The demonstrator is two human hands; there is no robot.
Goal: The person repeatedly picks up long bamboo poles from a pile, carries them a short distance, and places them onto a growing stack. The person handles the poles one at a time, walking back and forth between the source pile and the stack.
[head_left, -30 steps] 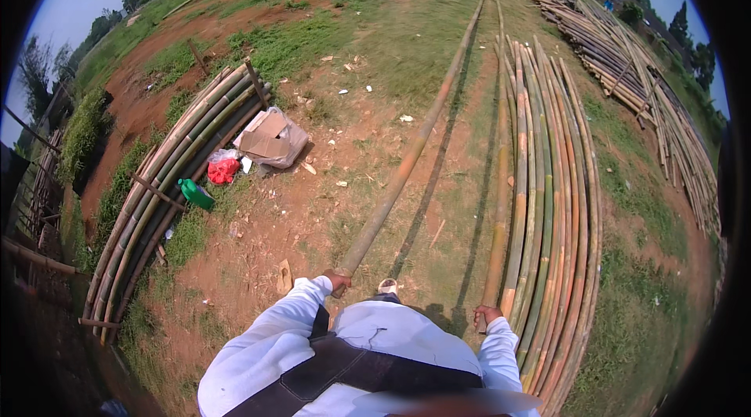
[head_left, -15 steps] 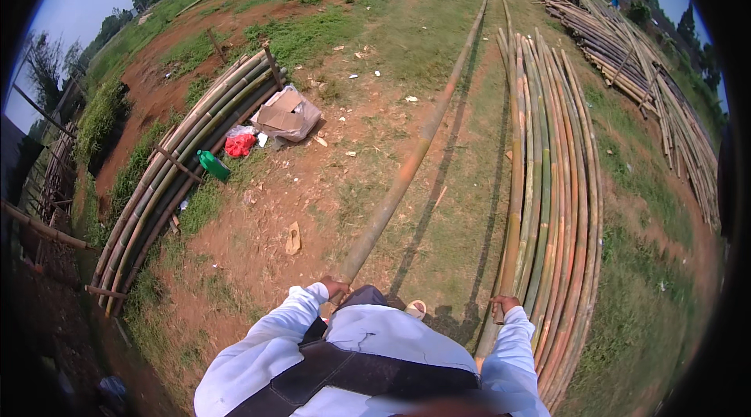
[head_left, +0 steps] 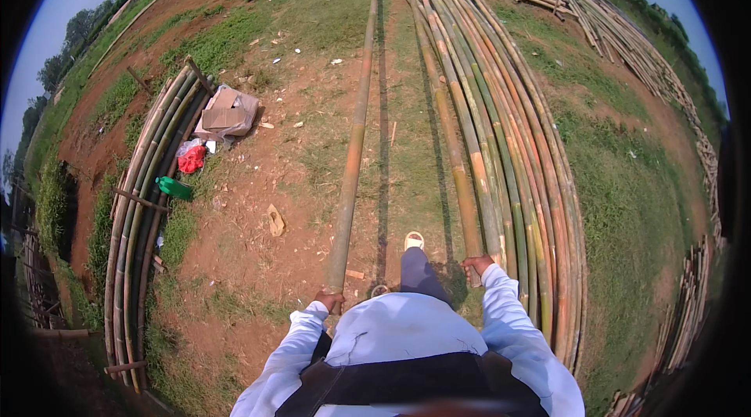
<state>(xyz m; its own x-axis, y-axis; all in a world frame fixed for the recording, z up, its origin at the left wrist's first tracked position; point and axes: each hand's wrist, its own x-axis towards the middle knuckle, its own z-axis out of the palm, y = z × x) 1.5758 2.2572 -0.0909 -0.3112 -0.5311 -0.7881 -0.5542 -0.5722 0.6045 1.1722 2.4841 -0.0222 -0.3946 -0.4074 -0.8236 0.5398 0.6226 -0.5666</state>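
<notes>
Gripping near ends, left hand [head_left: 331, 302] closed on the left bamboo pole [head_left: 358, 135], right hand [head_left: 477, 267] closed on the right bamboo pole [head_left: 461, 198], both long axes running far ahead from the hands, right hand nearer the bamboo row [head_left: 507, 182] at right.

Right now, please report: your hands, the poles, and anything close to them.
Left hand grips one pole, right hand another pole, both by near ends. Pole pile close at right; cardboard box off left.

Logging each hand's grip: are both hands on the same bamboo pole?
No, the left hand grips one bamboo pole, while the right hand grips a separate pole farther right.
</notes>
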